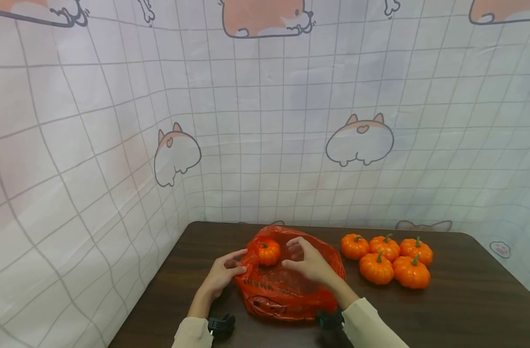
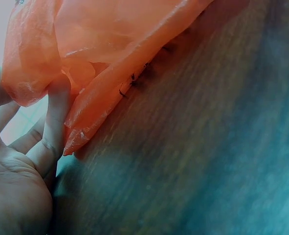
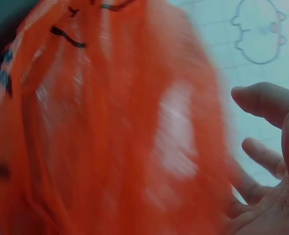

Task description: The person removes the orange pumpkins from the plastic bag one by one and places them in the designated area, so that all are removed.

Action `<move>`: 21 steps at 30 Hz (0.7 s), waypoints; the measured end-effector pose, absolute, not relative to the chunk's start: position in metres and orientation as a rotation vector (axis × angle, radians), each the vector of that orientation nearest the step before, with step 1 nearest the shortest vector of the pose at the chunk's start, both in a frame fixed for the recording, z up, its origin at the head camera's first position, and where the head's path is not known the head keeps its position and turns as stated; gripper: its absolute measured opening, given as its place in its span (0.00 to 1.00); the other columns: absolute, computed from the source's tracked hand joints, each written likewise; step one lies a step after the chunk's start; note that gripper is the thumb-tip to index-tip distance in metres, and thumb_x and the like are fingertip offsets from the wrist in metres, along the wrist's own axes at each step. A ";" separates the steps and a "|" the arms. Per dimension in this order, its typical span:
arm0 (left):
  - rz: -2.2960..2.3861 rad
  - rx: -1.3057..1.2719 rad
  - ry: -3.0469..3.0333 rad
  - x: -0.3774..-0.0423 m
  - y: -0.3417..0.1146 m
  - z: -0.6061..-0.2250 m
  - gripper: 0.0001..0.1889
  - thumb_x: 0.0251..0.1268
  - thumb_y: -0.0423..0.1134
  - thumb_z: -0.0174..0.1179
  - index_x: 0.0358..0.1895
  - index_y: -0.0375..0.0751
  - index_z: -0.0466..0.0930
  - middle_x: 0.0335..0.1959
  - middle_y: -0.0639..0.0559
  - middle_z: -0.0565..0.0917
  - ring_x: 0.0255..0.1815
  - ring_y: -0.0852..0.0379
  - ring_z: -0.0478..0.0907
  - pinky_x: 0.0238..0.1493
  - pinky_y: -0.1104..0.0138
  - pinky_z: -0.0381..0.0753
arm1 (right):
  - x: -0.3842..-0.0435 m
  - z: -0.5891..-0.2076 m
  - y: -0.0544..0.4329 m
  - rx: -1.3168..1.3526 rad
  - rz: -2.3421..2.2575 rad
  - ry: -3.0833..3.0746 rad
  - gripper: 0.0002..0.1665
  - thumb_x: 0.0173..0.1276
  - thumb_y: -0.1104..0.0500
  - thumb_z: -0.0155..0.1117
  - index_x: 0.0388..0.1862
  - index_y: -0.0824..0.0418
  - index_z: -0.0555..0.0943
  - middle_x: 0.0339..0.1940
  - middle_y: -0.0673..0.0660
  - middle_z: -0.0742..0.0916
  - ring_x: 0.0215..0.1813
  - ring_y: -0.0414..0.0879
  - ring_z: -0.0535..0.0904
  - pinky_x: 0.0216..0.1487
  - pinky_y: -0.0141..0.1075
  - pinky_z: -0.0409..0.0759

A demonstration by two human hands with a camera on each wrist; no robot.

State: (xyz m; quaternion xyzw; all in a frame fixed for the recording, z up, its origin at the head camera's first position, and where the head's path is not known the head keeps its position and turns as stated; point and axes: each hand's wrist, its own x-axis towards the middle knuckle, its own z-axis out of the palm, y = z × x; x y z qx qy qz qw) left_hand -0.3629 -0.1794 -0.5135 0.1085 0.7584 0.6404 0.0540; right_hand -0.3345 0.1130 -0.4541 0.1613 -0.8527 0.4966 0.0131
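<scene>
A red plastic bag (image 1: 287, 302) lies spread on the table with its mouth turned upward. Inside it, toward the left, sits one small orange pumpkin (image 1: 269, 253) with a green stem. My left hand (image 1: 220, 276) holds the bag's left edge; in the left wrist view its fingers (image 2: 56, 115) are against the crumpled plastic (image 2: 120, 34). Over the bag's mouth hovers my right hand (image 1: 310, 263), thumb and fingers spread apart, with nothing in it. The right wrist view shows the bag's side (image 3: 110, 122) close up and blurred, beside that hand.
Several more small pumpkins (image 1: 376, 268) stand in a cluster on the dark wooden table (image 1: 465, 295), right of the bag. A white gridded cloth (image 1: 265, 145) with dog drawings hangs behind and along the left side.
</scene>
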 end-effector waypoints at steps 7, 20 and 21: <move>1.937 0.346 2.320 -0.362 -0.179 -0.514 0.27 0.68 0.34 0.66 0.71 0.43 0.76 0.42 0.42 0.85 0.39 0.56 0.81 0.40 0.64 0.82 | -0.348 -0.472 0.089 0.425 1.639 -2.674 0.34 0.66 0.53 0.74 0.67 0.59 0.72 0.66 0.65 0.76 0.61 0.60 0.77 0.58 0.55 0.79; 1.937 0.334 2.314 -0.363 -0.179 -0.515 0.27 0.70 0.34 0.65 0.72 0.44 0.75 0.42 0.42 0.84 0.39 0.55 0.81 0.41 0.64 0.83 | -0.363 -0.485 0.071 0.338 1.844 -2.621 0.46 0.66 0.53 0.75 0.77 0.60 0.63 0.75 0.67 0.66 0.61 0.59 0.75 0.62 0.56 0.77; 1.939 0.332 2.313 -0.363 -0.179 -0.515 0.27 0.70 0.34 0.65 0.72 0.44 0.75 0.42 0.42 0.84 0.39 0.55 0.81 0.42 0.64 0.83 | -0.364 -0.486 0.070 0.336 1.851 -2.623 0.46 0.66 0.53 0.75 0.77 0.60 0.62 0.75 0.67 0.66 0.61 0.58 0.75 0.63 0.56 0.77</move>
